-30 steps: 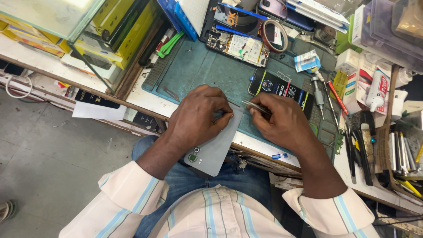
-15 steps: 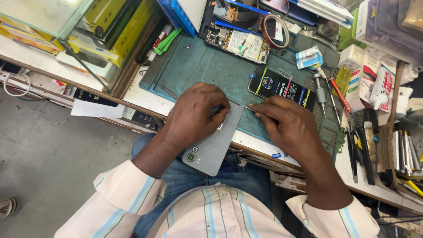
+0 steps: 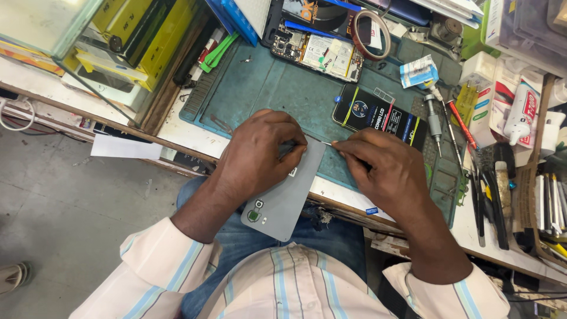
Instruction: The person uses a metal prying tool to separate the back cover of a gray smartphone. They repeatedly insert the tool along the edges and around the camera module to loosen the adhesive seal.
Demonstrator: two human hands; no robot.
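Phone (image 3: 282, 198), grey, back side up, lies slanted over the near edge of the counter (image 3: 183, 133): top end on the teal work mat (image 3: 283, 88), camera end hanging out over the person's lap. Left hand (image 3: 263, 153) is pressed down on the upper part, fingers curled over the top edge, clamping it in place. Right hand (image 3: 384, 171) is pinched closed around a thin metal tool (image 3: 326, 143); the tip sits at the phone's upper right corner. Looks like it touches the seam, but the contact point is too small to be sure.

Just beyond the right hand, a black flat box (image 3: 381, 115) with coloured stripes lies on the mat. Farther back, an opened phone (image 3: 316, 50) with its boards exposed, and a roll of brown tape (image 3: 371, 35) beside it. Right of the mat: a screwdriver (image 3: 434, 121), a red-handled tool (image 3: 460, 124), black pliers (image 3: 493, 195), a white tube (image 3: 522, 109). Left side: stacked yellow boxes (image 3: 139, 38) and a glass panel (image 3: 44, 23) standing at the counter corner. Green plastic pry tool (image 3: 218, 52) lies at the mat's far left edge.
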